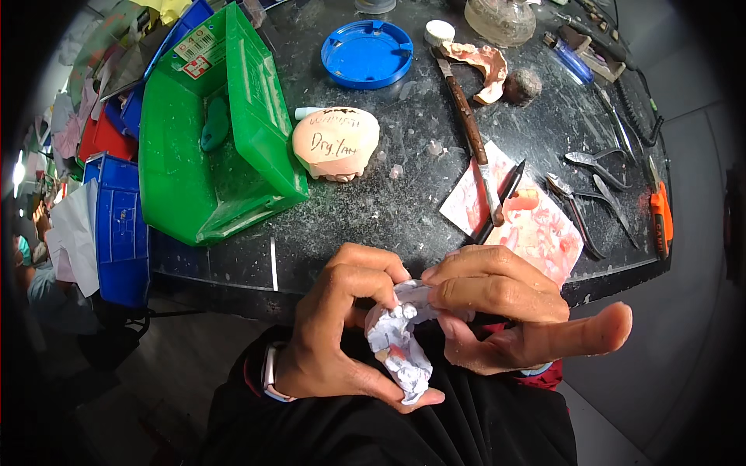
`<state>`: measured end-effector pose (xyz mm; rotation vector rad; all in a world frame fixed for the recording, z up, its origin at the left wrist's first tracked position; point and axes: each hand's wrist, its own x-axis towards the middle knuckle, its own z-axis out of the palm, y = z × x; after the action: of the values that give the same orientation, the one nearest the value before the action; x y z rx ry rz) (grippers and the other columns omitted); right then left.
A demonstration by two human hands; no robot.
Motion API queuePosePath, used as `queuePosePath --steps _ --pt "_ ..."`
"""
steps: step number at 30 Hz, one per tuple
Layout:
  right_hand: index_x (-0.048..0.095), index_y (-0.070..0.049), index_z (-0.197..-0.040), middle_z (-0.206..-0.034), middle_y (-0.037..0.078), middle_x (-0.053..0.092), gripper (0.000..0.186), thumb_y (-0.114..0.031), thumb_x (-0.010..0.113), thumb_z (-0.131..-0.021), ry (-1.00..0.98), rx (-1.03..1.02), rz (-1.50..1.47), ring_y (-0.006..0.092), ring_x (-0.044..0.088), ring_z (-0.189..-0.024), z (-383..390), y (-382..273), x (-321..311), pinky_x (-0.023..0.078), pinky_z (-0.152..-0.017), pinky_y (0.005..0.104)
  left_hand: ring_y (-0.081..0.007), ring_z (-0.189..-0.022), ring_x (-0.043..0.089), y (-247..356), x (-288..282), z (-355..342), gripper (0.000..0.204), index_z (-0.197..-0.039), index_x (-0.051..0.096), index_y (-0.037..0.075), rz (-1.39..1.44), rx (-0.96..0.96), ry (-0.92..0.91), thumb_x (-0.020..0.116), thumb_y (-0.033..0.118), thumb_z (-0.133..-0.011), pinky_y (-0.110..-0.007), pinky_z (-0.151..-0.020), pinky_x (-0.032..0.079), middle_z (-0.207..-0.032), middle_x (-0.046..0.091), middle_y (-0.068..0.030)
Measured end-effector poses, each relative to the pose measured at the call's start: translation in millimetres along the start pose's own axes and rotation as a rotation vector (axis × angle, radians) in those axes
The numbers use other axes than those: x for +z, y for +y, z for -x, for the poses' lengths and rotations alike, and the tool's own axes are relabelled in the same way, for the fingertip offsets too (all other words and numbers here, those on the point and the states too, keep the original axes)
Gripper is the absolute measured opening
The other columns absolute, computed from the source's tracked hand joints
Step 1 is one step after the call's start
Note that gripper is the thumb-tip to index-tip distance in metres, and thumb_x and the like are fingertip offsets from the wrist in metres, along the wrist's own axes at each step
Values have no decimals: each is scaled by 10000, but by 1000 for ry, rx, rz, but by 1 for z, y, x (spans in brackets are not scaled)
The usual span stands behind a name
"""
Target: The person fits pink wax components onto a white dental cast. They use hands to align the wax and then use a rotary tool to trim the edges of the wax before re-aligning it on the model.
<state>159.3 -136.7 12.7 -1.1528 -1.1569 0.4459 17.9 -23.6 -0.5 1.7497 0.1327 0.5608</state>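
Note:
Between my two hands, just off the bench's near edge, is a whitish plaster dental cast, curved, with a small pink patch on its inner side (400, 349). My left hand (322, 326) is closed round its left side, thumb under the lower end and fingers at the top. The fingers of my right hand (505, 307) pinch the upper right part, while one finger sticks out to the right. My right fingers partly cover the cast's right arm. Beyond my hands, a pink dental cast with handwriting (338, 144) rests on the bench.
A green bin (175, 194) tilts at the left beside a blue bin (124, 233). Further back lie a blue round lid (367, 56) and a pink horseshoe-shaped cast (489, 66). A wooden-handled knife (465, 116) crosses pink-smeared sheets (556, 245). Pliers (571, 202) and an orange cutter (660, 213) lie right.

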Motion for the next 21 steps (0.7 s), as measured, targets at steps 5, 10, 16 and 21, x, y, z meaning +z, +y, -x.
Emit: queuePosePath --steps 5,10,16,21 --pt "360 -29 -986 -799 123 621 468 108 656 -651 20 -15 -15 291 609 -774 1 5 3 467 -699 392 -149 -871 481 -1 -4 1 965 -1051 376 54 -8 -25 -80 969 253 -316 -265 -764 444 -1042 426 -157" --pt "248 -58 -1065 -796 107 627 587 82 660 -671 38 -36 1 281 610 -780 2 3 3 451 -735 415 -143 -879 482 3 -2 1 944 -1041 380 55 -32 -66 -79 968 219 -320 -263 -770 446 -1053 418 -157" --pt "113 -93 -1160 -792 88 634 735 51 664 -695 70 -120 64 268 611 -788 0 5 2 431 -778 443 -199 -854 530 3 0 1 743 -1006 465 70 -133 -19 -3 923 244 -447 -280 -636 462 -1011 499 -130" --pt "0 -122 -1239 -789 73 639 861 26 668 -716 46 -224 283 258 612 -794 -1 0 -4 415 -813 466 -225 -874 537 3 1 0 734 -1024 458 72 -203 34 -5 914 215 -467 -303 -681 468 -1039 491 -140"
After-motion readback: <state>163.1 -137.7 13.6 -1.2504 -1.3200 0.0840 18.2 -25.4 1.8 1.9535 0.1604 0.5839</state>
